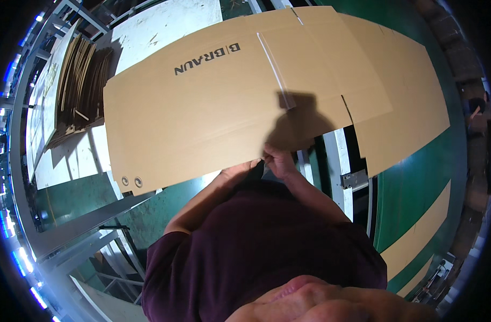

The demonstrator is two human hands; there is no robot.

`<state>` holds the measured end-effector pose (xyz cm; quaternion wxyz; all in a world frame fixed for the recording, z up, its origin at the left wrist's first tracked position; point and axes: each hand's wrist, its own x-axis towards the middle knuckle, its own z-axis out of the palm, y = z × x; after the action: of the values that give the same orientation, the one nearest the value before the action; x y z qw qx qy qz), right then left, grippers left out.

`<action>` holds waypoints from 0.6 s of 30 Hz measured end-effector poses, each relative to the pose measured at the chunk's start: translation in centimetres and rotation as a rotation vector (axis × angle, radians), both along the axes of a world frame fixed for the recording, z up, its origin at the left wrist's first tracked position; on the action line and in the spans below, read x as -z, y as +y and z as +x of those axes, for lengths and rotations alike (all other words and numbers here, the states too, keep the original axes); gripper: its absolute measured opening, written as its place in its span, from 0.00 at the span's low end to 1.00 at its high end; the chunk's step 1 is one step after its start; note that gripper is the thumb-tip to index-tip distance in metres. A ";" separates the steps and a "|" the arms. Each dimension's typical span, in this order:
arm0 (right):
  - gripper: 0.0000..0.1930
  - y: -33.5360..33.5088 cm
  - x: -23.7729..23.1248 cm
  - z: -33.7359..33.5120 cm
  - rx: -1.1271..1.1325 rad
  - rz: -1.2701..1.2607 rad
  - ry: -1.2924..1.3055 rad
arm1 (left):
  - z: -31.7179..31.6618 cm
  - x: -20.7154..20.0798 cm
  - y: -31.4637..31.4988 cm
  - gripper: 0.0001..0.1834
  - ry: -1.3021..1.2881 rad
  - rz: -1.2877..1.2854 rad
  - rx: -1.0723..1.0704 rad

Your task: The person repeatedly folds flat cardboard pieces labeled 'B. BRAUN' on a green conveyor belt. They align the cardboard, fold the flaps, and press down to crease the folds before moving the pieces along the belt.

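A large flat brown cardboard box blank (202,118) spans the space in front of me, with dark print, a pale strip across it and two small round marks at its near left corner. At the middle of its near edge, my right hand (278,161) is closed on the cardboard, fingers pinched at the edge. Right beside it, my left hand (240,170) meets the same edge from below; its fingers are mostly hidden, so its grip cannot be made out. A dark shadow falls on the cardboard above my right hand.
More brown cardboard (406,102) extends right over a green surface (401,201), partly under the blank. Folded cardboard pieces (84,80) stand stacked on a white board at left. A metal rail with a bracket (354,180) runs beside me. Another cardboard strip (414,236) lies lower right.
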<state>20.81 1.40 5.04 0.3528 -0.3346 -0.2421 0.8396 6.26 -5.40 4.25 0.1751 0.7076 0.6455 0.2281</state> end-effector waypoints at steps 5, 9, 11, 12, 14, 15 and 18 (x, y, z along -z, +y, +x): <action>0.20 -2.4 0.2 -2.7 -0.442 -0.329 0.048 | -2.7 -2.2 -5.2 0.13 -0.116 -0.066 0.200; 0.18 -1.1 -1.5 -0.4 -0.939 -0.119 -0.111 | -5.0 -5.5 -8.2 0.07 -0.432 -0.510 0.190; 0.16 1.1 -5.4 0.8 -1.059 0.183 -0.267 | -3.3 -8.5 -6.0 0.09 -0.308 -0.244 0.015; 0.14 3.0 -5.3 2.0 -0.900 0.337 -0.199 | -2.4 -7.9 -4.1 0.15 -0.211 0.140 0.041; 0.14 8.3 -4.3 4.5 -0.409 0.758 -0.486 | -0.5 -8.0 -1.1 0.24 0.108 0.165 0.021; 0.20 10.4 -6.4 4.6 -0.076 0.599 -0.471 | -0.2 -7.1 -0.3 0.25 0.171 0.142 0.034; 0.35 22.2 -1.3 13.4 0.406 1.210 -1.861 | 0.7 -1.8 2.3 0.25 0.344 0.130 0.119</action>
<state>34.18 23.61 6.35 0.2695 -0.6373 -0.7190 -0.0645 6.97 -3.12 6.05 0.0294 0.7829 0.6068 0.1341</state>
